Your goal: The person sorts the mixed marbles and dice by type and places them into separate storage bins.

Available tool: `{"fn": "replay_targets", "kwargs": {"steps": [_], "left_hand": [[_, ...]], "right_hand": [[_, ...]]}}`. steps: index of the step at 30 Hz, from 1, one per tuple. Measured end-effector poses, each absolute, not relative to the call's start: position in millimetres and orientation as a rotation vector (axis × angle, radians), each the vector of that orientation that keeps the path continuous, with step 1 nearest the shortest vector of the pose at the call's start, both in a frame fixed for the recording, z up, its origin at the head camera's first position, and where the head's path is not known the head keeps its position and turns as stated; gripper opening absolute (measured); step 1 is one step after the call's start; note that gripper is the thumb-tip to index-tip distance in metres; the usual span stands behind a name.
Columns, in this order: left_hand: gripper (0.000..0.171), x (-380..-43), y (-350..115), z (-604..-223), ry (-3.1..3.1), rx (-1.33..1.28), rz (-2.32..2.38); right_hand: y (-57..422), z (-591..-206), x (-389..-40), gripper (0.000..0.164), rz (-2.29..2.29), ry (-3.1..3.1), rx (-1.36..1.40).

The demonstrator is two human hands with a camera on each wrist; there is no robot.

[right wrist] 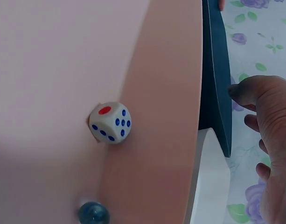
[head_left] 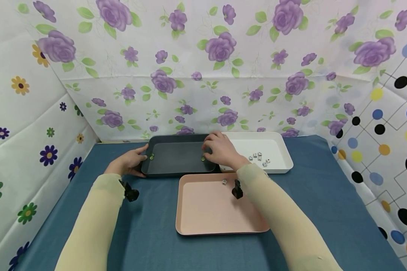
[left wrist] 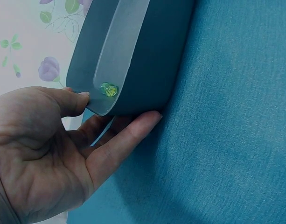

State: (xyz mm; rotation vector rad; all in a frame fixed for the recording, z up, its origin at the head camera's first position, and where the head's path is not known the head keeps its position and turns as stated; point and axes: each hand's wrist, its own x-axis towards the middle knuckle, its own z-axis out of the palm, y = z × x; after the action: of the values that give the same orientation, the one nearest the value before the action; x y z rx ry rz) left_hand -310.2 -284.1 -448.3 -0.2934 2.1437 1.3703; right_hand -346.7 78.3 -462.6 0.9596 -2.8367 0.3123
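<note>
My left hand (head_left: pixel 129 161) grips the left end of a dark grey tray (head_left: pixel 176 150), thumb at the rim and fingers against the outer wall. Just inside that end lies a green glass marble (left wrist: pixel 109 89). My right hand (head_left: pixel 220 148) is over the tray's right end with its fingers loosely bent. Close to its thumb sits a second green marble (head_left: pixel 203 159). In the right wrist view no object shows between the right thumb and fingers (right wrist: pixel 250 122).
A white tray (head_left: pixel 285 165) with several dice (head_left: pixel 259 156) adjoins the dark one. In front, a pink tray (head_left: pixel 217 210) holds a white die (right wrist: pixel 110 122) and a dark teal marble (right wrist: pixel 94 213). Blue cloth (head_left: pixel 149 233) covers the table; patterned sheets (head_left: pixel 196 101) hang behind.
</note>
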Motion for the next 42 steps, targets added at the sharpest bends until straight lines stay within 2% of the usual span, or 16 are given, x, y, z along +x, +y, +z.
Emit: {"fn": "replay_targets", "kwargs": {"steps": [8,42], "left_hand": [[0.065,-309.6,-284.4,-449.0,2.163,-0.29,1.36],[0.066,-309.8,-285.3,-448.6,2.15,-0.267,1.362]], "right_hand": [[87.8,-454.2,-344.4,0.024,0.412,-2.818,0.972],[130.9,-401.9,-323.6,0.029,0.52,-2.581,1.042]]}}
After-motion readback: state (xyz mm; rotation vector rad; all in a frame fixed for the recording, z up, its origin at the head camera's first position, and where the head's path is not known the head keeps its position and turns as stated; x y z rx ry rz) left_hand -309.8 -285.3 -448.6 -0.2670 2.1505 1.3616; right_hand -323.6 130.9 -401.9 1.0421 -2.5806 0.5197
